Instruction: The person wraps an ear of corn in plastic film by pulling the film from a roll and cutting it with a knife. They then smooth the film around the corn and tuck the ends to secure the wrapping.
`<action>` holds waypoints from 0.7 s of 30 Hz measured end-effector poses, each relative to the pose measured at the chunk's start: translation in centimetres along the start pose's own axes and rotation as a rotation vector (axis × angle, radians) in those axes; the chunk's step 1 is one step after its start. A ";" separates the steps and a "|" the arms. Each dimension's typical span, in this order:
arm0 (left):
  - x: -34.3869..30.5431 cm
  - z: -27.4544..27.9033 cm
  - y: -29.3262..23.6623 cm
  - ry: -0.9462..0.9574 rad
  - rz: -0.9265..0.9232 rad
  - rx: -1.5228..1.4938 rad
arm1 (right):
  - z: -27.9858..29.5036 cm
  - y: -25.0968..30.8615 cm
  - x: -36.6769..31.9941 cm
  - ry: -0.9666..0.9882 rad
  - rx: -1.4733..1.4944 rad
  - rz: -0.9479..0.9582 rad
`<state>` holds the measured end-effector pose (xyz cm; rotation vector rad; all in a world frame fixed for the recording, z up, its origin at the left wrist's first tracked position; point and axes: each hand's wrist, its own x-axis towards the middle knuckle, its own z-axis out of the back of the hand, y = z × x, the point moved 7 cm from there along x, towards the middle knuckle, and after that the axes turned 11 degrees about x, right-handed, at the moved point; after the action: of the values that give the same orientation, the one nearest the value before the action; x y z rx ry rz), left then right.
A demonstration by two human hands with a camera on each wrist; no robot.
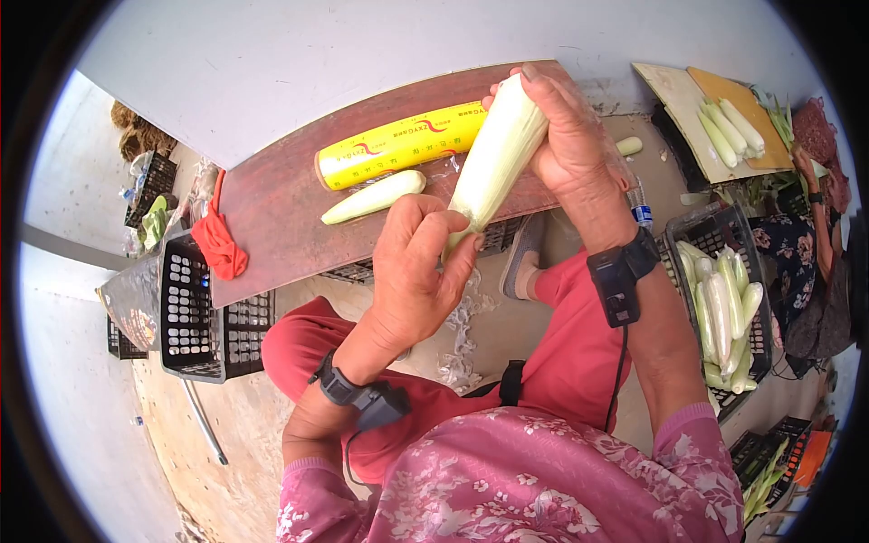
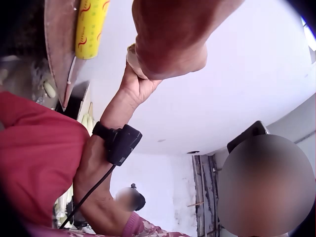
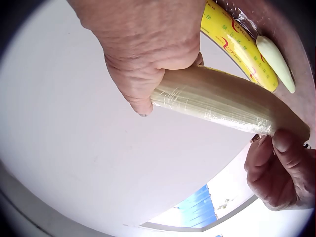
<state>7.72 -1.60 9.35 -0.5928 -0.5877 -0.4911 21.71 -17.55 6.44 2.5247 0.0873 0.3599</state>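
Note:
An ear of corn (image 1: 500, 152) in its pale green husk slants over the table (image 1: 290, 240), thick end up. Clear film shines on its side in the right wrist view. My right hand (image 1: 572, 136) grips the thick upper end, thumb along one side. At the narrow lower end my left hand (image 1: 416, 267) pinches the film or husk tip between thumb and curled fingers. Beside them a second ear (image 1: 373, 197) lies on the table, in front of a yellow roll of film (image 1: 398, 145). The left wrist view mostly hides the ear behind the arm.
Black crates stand around: one at the left (image 1: 195, 308) by a red cloth (image 1: 217, 237), another at the right (image 1: 715, 217) filled with pale ears. More ears (image 1: 729, 131) rest on boards at the back right, near another person's arm (image 1: 815, 208). A white wall borders the table.

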 end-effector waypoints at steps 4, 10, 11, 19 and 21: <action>0.0 -0.1 -0.5 -0.030 -0.116 0.140 | -0.4 0.0 -0.1 0.014 -0.012 0.010; 0.1 -0.6 -1.2 0.026 -0.203 0.308 | -0.7 0.1 -0.3 0.005 -0.019 0.021; -0.1 -0.6 -1.1 0.046 -0.192 0.311 | -0.7 0.1 -0.3 0.006 -0.010 0.030; -1.4 0.0 1.7 0.473 0.116 0.280 | -0.2 -0.3 -0.3 -0.021 -0.113 0.033; -0.2 1.2 2.3 0.399 0.278 0.235 | -0.4 -0.6 -0.4 -0.010 -0.138 0.028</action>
<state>8.41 0.85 9.16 -0.3315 -0.1733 -0.2607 21.26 -16.90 6.38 2.3932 0.0229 0.3527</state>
